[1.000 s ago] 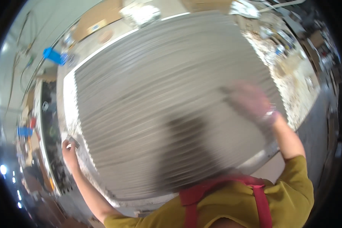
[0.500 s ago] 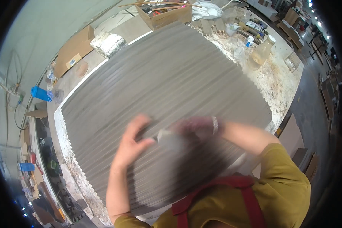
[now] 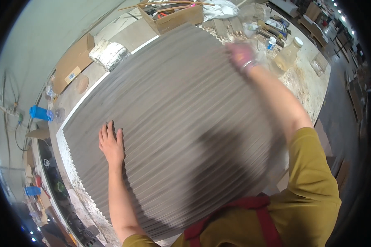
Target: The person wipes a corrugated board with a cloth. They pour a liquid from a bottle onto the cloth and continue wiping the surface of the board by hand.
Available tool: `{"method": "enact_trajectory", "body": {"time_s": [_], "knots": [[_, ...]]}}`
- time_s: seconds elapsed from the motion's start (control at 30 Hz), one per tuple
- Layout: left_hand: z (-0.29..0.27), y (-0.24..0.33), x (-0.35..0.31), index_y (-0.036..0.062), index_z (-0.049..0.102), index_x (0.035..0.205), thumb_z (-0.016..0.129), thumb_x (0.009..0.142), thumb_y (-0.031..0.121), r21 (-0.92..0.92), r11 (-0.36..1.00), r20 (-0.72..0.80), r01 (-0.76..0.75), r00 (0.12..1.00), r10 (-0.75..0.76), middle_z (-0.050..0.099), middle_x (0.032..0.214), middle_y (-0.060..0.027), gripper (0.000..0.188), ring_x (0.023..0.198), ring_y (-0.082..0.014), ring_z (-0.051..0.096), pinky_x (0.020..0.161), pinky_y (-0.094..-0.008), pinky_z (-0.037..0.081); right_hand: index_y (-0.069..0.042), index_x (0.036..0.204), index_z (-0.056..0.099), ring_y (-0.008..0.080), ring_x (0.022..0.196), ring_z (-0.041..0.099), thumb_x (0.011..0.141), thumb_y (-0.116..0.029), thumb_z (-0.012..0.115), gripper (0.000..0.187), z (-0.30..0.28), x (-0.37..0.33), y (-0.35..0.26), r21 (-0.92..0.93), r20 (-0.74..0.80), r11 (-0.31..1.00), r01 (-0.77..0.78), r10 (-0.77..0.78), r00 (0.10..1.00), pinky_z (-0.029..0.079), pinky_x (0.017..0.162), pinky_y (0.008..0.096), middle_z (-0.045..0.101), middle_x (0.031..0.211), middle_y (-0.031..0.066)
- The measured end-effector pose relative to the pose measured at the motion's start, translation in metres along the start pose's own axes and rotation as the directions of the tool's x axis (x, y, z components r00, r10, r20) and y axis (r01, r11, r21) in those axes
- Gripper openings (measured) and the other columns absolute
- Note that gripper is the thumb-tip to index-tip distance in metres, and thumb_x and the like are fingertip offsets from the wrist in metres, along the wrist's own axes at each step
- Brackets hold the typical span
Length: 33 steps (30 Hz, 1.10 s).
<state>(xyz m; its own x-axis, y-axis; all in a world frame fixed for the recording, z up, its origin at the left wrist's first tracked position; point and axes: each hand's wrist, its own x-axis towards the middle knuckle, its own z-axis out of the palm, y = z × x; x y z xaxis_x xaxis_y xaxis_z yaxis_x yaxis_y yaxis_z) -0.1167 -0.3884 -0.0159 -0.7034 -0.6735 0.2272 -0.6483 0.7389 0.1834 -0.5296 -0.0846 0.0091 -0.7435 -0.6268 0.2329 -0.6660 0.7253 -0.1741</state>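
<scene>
Since half a second ago the hands are parting: the left hand (image 3: 111, 144) is now lying farther left on the ribbed grey panel (image 3: 165, 99), and the gloved right hand (image 3: 241, 55) is now reaching out to the panel's far right edge. The panel is lying flat in front of the person, covering the middle of the worktable (image 3: 303, 92). Its ribs are running from the near left to the far right; the torso is hiding part of the near edge, so I cannot tell which side is longer. The left hand is resting palm down, its fingers slightly apart and pointing away from the person, touching the ribs and gripping nothing. The right hand is blurring, so I cannot tell how its fingers are standing or whether they are holding something. On the left, a scalloped edge is bordering a white strip (image 3: 65, 150). Along the far side, a straight edge is running just beside a white wrapped bundle (image 3: 109, 54) and below a cardboard box (image 3: 179, 22). Bare ribbed surface is stretching between the hands. On the right, a clear jar (image 3: 286, 57) is standing near the right hand, crowding that side.
</scene>
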Motion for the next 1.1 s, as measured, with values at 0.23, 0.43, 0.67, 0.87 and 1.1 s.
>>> {"method": "enact_trajectory", "body": {"time_s": [0.23, 0.43, 0.67, 0.87, 1.1], "knots": [[0.003, -0.007, -0.003, 0.0165, 0.043, 0.136, 0.046, 0.095, 0.039, 0.062, 0.998, 0.005, 0.007, 1.0, -0.007, 0.038, 0.143, -0.0107, 0.048, 0.134, -0.0319, 0.03, 0.105, -0.0518, 0.025, -0.02, 0.118, 0.059, 0.0301, 0.111, 0.057, 0.09, -0.042, 0.049, 0.037, 0.008, -0.004, -0.053, -0.11, -0.162, 0.876, 0.47, -0.483, 0.861, 0.048, 0.086, 0.0392, 0.059, 0.12, 0.0163], [0.003, 0.005, 0.003, 0.0149, 0.043, 0.136, 0.048, 0.093, 0.037, 0.026, 1.0, 0.03, 0.012, 0.999, -0.013, 0.038, 0.143, -0.0118, 0.048, 0.134, -0.0326, 0.029, 0.106, -0.0508, 0.024, -0.017, 0.106, 0.063, 0.0314, 0.094, 0.06, 0.088, -0.026, 0.055, 0.022, -0.014, 0.04, 0.051, -0.125, 0.105, 0.969, -0.213, 0.226, 0.968, 0.049, 0.081, 0.0426, 0.063, 0.106, 0.0143], [0.004, 0.0, 0.0, 0.0104, 0.039, 0.138, 0.05, 0.093, 0.035, 0.029, 0.999, 0.024, 0.037, 0.999, -0.038, 0.038, 0.142, -0.0121, 0.052, 0.134, -0.0326, 0.03, 0.106, -0.0505, 0.024, -0.019, 0.117, 0.058, 0.0344, 0.097, 0.06, 0.09, -0.032, 0.054, 0.031, 0.032, 0.009, 0.005, -0.02, -0.177, 0.911, 0.411, -0.408, 0.896, 0.049, 0.086, 0.039, 0.062, 0.106, 0.0168], [0.006, 0.007, 0.004, 0.0112, 0.039, 0.137, 0.049, 0.093, 0.035, 0.018, 0.999, 0.019, 0.047, 0.999, -0.047, 0.038, 0.142, -0.0098, 0.051, 0.135, -0.032, 0.029, 0.106, -0.05, 0.024, -0.01, 0.11, 0.061, 0.034, 0.097, 0.06, 0.089, -0.035, 0.055, 0.033, -0.009, 0.014, 0.068, -0.007, -0.187, 1.0, 0.009, -0.01, 0.982, 0.047, 0.085, 0.0403, 0.065, 0.105, 0.0159], [0.009, 0.0, 0.003, 0.0106, 0.042, 0.136, 0.047, 0.093, 0.035, 0.011, 1.0, 0.012, 0.027, 1.0, -0.027, 0.039, 0.142, -0.0102, 0.049, 0.134, -0.0323, 0.03, 0.106, -0.0505, 0.024, -0.021, 0.125, 0.055, 0.0304, 0.112, 0.053, 0.093, -0.044, 0.045, 0.041, 0.036, -0.045, -0.157, 0.529, -0.011, 0.693, 0.489, -0.571, 0.821, 0.041, 0.096, 0.0425, 0.058, 0.121, 0.0099]]}}
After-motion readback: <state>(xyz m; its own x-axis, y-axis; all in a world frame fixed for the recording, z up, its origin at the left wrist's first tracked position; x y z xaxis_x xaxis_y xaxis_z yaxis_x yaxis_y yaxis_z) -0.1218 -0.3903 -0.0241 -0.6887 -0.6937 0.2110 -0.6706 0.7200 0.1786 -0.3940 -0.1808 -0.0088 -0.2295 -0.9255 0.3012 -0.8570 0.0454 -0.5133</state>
